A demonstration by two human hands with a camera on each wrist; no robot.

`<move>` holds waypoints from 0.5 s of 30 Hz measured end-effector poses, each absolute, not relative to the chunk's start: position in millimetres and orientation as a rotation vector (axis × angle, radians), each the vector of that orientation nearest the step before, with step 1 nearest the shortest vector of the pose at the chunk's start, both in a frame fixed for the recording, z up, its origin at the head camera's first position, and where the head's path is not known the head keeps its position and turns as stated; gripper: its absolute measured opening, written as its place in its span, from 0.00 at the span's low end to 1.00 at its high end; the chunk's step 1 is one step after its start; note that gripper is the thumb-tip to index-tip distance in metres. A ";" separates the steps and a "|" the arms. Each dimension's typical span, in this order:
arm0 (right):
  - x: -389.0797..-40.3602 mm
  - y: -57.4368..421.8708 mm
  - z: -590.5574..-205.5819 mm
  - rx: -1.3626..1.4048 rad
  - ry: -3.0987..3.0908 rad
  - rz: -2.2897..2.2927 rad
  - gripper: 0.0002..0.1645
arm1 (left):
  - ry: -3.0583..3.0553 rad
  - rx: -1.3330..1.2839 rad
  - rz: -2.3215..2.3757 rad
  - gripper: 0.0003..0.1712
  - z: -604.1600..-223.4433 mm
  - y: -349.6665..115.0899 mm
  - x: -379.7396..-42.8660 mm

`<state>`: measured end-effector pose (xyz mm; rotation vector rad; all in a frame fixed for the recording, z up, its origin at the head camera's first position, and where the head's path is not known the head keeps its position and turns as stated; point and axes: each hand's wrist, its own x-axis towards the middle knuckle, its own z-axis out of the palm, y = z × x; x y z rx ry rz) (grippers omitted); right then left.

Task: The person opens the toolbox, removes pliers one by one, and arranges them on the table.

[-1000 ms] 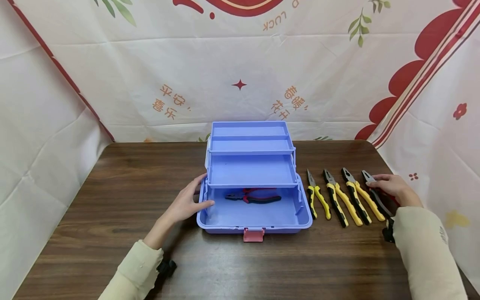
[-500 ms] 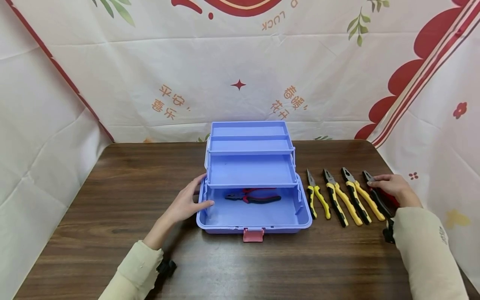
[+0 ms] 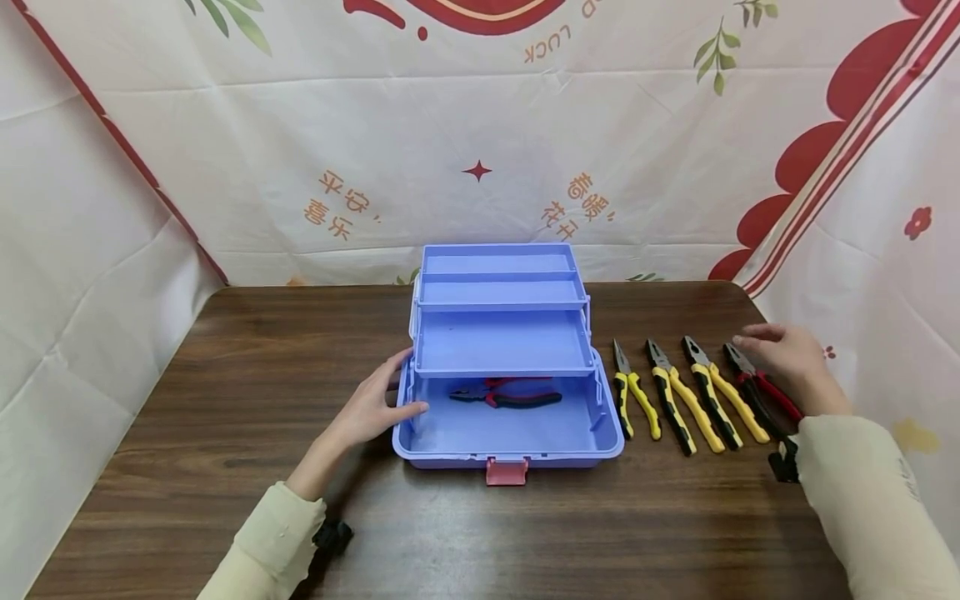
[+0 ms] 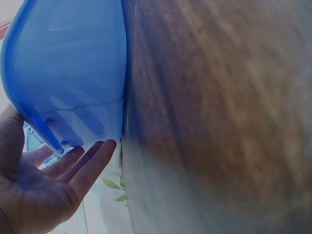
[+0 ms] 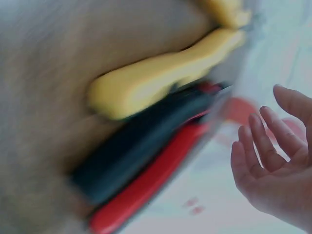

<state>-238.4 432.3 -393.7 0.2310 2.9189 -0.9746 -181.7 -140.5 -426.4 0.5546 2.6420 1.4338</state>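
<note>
A blue toolbox [image 3: 508, 437] stands with its tiers raised, and red-and-black pliers [image 3: 517, 400] lie in its bottom compartment. My left hand [image 3: 375, 404] holds the box's left side, thumb over the rim and fingers along the outer wall. In the left wrist view those fingers reach along the blue wall [image 4: 73, 58]. My right hand [image 3: 795, 362] hovers by the head of a second pair of red-and-black pliers [image 3: 757, 392], fingers loosely bent with nothing in them. The right wrist view shows this hand [image 5: 273, 151] apart from the red handle [image 5: 151, 183].
Yellow-and-black pliers stand in a row right of the box: a needle-nose pair [image 3: 633, 392], a middle pair [image 3: 678, 396] and a larger pair [image 3: 720, 392]. A pink latch [image 3: 507, 472] hangs at the box front. A printed cloth [image 3: 480, 125] rises behind the brown table [image 3: 225, 400].
My right hand has come up and away from the red-and-black pliers it was touching, uncovering their handles. The pliers lie in about the same place. My left hand stays on the toolbox.
</note>
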 end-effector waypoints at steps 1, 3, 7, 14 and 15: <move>-239.4 425.3 -387.0 0.208 2.924 -0.991 0.40 | 2.648 0.561 1.434 0.48 -426.2 -140.8 -181.6; -239.9 406.5 -371.0 0.131 2.922 -1.031 0.41 | 2.658 0.572 1.434 0.48 -425.7 -141.2 -181.6; -238.2 356.8 -339.3 -0.092 2.925 -1.110 0.34 | 2.673 0.565 1.409 0.48 -426.4 -141.4 -181.8; -239.7 278.6 -317.6 -0.532 2.848 -1.425 0.21 | 2.668 0.560 1.403 0.48 -426.9 -140.8 -181.1; -239.6 268.9 -316.8 -0.604 2.808 -1.466 0.20 | 2.665 0.564 1.408 0.48 -426.9 -140.6 -181.1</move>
